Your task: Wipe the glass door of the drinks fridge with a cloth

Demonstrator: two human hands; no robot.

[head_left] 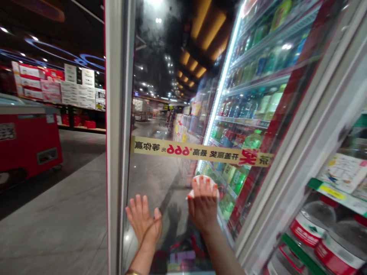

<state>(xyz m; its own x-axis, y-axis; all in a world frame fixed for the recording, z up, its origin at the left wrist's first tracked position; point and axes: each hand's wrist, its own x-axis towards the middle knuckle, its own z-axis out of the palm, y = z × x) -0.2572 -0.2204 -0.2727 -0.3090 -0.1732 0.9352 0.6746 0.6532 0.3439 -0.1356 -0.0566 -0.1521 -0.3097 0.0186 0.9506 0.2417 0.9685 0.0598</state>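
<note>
A glass cooler door (pixel 160 175) stands in front of me, its white frame running up the left side. My left hand (pixel 145 219) has its fingers spread, palm toward the lower left of the glass, and holds nothing. Farther right, my right hand (pixel 204 198) presses a white cloth (pixel 202 178) to the pane, the fingers lying over it. Most of the cloth is hidden behind that hand. Just above both hands, a yellow sticker strip (pixel 200 152) with mirrored lettering crosses the glass.
At right, cooler shelves hold large bottles with red labels (pixel 306 225) above a green shelf edge (pixel 304 254). Lit shelves of drinks (pixel 258 103) show in the glass. A red chest freezer (pixel 28 141) and stacked boxes (pixel 77 91) stand left.
</note>
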